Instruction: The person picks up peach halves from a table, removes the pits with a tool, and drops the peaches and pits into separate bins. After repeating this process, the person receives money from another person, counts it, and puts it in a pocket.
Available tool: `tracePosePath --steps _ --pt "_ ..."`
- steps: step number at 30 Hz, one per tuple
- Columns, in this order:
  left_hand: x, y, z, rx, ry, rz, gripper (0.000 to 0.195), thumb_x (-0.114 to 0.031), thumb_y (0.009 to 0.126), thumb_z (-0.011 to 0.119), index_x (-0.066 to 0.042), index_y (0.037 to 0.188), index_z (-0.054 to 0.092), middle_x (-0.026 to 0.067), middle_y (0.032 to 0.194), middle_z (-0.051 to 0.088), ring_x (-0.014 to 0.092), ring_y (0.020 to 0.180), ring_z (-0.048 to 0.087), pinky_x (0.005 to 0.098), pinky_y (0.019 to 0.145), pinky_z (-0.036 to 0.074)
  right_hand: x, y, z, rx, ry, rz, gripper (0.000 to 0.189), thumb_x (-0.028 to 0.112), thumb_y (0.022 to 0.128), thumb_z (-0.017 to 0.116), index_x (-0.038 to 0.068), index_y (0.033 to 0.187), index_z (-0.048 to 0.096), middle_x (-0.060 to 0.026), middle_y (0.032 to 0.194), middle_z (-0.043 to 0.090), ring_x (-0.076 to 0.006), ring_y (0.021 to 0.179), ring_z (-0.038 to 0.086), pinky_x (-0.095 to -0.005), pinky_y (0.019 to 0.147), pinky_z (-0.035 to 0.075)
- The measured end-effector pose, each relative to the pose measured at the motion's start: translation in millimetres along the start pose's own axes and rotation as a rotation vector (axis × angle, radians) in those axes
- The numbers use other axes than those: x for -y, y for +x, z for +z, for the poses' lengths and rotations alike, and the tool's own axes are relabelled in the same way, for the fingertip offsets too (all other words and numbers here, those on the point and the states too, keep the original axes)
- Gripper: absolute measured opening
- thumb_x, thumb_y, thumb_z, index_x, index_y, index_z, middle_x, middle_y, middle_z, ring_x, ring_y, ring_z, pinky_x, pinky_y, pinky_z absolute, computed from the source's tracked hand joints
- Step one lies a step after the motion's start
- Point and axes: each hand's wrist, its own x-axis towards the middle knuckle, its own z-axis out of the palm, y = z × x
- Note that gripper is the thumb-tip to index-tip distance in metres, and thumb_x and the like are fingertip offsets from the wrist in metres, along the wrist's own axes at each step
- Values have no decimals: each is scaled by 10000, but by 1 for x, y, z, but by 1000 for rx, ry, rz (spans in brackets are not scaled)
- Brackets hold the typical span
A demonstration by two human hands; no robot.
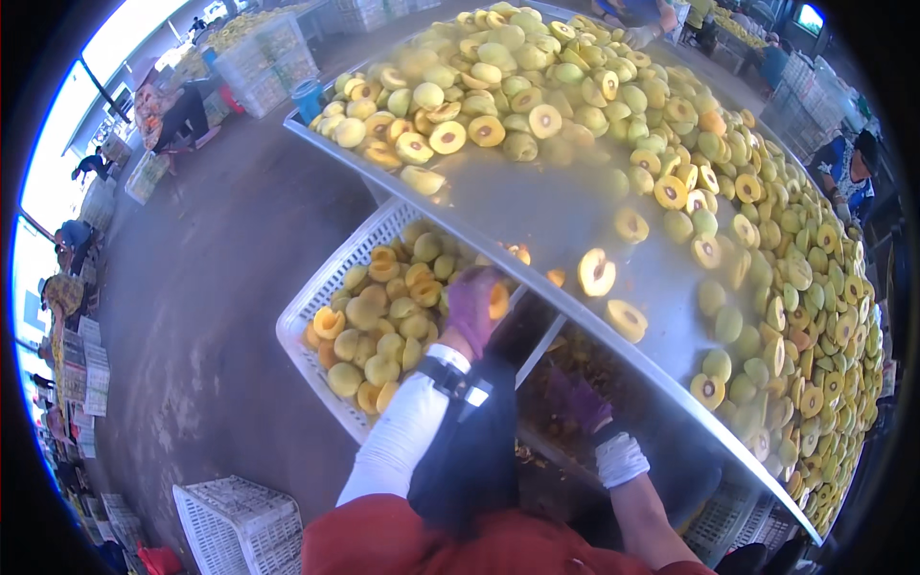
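Note:
My left hand (474, 305), in a purple glove, holds an orange-fleshed fruit half (497, 300) over the right side of a white plastic crate (305, 305). Pitted fruit halves (384, 348) fill much of this crate. Under the metal table's edge, my right hand (578, 402), also gloved in purple, hangs over a dark space holding pits and scraps (596, 359); it is blurred, and its fingers and anything in them are unclear. Above both hands, the metal table (560, 208) bears a large heap of halved yellow-green fruit (798, 273), many with the pit in them.
The table's raised metal rim (445, 208) runs diagonally between the crate and the heap. A white crate (241, 525) stands on the floor at lower left. A co-worker (848, 172) is at the table's far right side, and another person's gloved hand (640, 34) is at its top.

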Motion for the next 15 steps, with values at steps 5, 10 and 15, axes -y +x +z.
tracePosePath --steps 5,10,15 --pt "76 89 -30 209 1189 406 366 -324 802 656 -47 1038 622 144 934 623 307 866 590 362 825 451 26 -6 8 -301 -1176 4 351 315 936 509 114 1224 527 -164 1191 561 -343 1083 556 -439 916 447" --pt "126 110 -5 447 1409 452 347 -324 812 639 -53 1028 624 141 933 627 307 870 596 371 830 453 -21 -5 -16 -349 -1332 -167 371 292 946 491 117 1273 483 -152 1238 523 -320 1138 510 -407 972 418" --pt "127 124 -35 518 1383 431 329 -324 822 622 -59 1018 627 138 933 631 307 875 602 379 835 454 -33 -2 -21 -309 -1257 -125 385 287 958 464 103 1296 460 -152 1265 504 -303 1175 481 -400 1003 390"
